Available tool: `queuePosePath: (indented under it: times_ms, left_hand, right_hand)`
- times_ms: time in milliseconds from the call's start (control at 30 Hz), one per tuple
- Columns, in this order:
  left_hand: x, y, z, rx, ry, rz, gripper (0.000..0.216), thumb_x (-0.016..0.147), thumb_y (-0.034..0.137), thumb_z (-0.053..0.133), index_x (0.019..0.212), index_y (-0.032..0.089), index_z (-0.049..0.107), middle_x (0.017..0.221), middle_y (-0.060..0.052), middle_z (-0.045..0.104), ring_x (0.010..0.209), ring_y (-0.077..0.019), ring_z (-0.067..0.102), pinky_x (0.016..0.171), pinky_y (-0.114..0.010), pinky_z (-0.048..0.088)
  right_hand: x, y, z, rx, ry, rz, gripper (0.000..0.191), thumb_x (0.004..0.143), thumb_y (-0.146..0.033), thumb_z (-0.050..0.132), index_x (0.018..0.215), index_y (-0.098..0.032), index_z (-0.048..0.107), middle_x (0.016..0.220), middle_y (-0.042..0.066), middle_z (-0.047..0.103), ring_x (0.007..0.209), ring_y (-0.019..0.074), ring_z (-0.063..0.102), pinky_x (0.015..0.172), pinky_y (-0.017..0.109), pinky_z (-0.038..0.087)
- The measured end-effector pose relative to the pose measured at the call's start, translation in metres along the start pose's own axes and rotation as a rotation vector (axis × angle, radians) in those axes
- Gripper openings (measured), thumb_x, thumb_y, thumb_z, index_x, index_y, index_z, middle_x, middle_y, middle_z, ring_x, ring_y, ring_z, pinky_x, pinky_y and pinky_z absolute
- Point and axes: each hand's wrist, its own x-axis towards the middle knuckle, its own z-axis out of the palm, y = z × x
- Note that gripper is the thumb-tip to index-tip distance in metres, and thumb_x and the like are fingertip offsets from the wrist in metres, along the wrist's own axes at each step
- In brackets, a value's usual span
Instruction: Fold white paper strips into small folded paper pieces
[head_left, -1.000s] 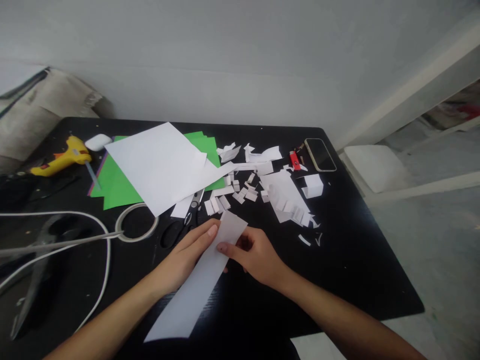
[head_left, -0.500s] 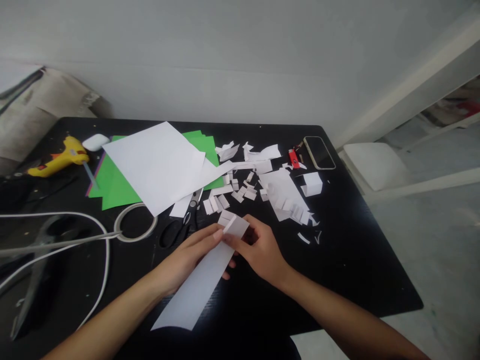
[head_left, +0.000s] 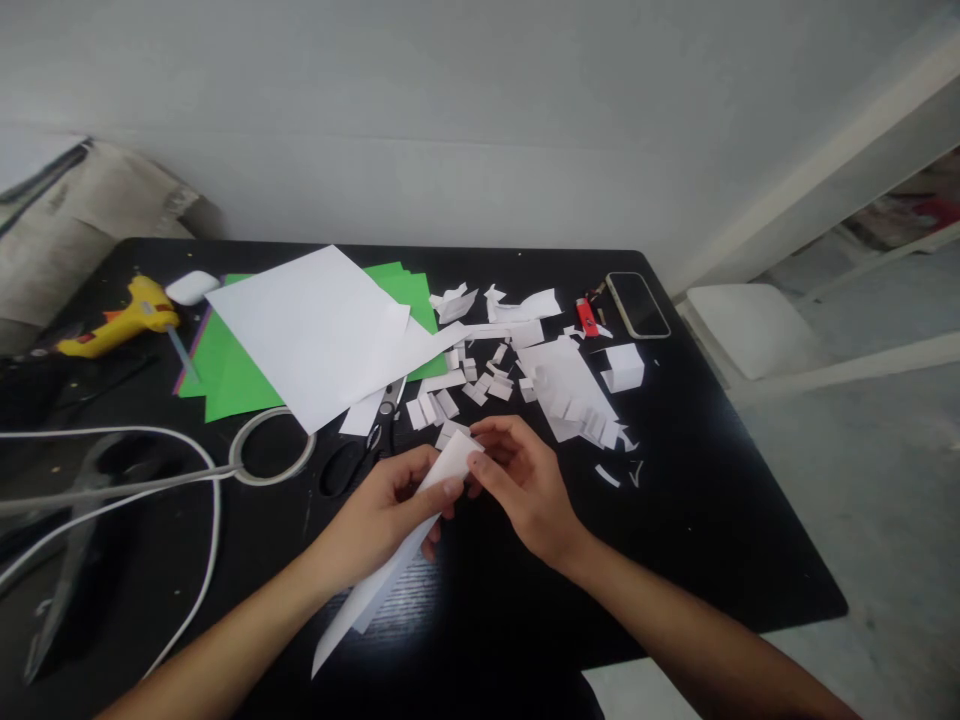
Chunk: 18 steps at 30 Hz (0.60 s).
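A long white paper strip (head_left: 386,580) slants across the front of the table, bent lengthwise so that two layers show. My left hand (head_left: 394,510) is closed around its middle, thumb on top. At the strip's far end, my right hand (head_left: 521,490) pinches the corner between thumb and fingers. Just beyond my hands lie small folded white paper pieces (head_left: 442,403) and black-handled scissors (head_left: 375,440), partly under paper. The fingers beneath the strip are mostly hidden.
White sheets (head_left: 315,335) overlap green paper (head_left: 240,385) at the back left. Left of them lie a yellow glue gun (head_left: 142,318), a tape roll (head_left: 240,455) and a white cable (head_left: 214,520). A phone (head_left: 639,305) and a red lighter (head_left: 586,318) lie at the right on the black table (head_left: 720,520).
The strip has turned from lying broad side up to a narrower, lengthwise bent shape. My left thumb has moved onto it, and my right hand still holds its far end.
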Motion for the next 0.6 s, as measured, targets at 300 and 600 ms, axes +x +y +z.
queuePosePath:
  times_ms: [300, 600]
  left_hand:
    - [-0.0032, 0.0063, -0.0012, 0.148, -0.04, 0.107, 0.028, 0.1, 0.045, 0.058, 0.096, 0.018, 0.063, 0.08, -0.001, 0.066, 0.074, -0.015, 0.062, 0.066, -0.026, 0.048]
    - [-0.0033, 0.0061, -0.0049, 0.1, 0.022, 0.057, 0.034, 0.098, 0.051, 0.061, 0.088, 0.018, 0.063, 0.072, 0.001, 0.064, 0.056, -0.0107, 0.055, 0.051, -0.022, 0.039]
  right_hand:
    - [-0.0007, -0.0023, 0.0031, -0.071, -0.01, 0.07, 0.025, 0.078, -0.037, 0.085, 0.089, -0.02, 0.07, 0.079, 0.001, 0.07, 0.068, 0.0146, 0.067, 0.065, 0.028, 0.06]
    - [0.0001, -0.0058, 0.0038, -0.008, -0.044, 0.078, 0.021, 0.078, -0.035, 0.086, 0.088, -0.02, 0.075, 0.076, 0.0, 0.071, 0.062, 0.0132, 0.066, 0.062, 0.028, 0.06]
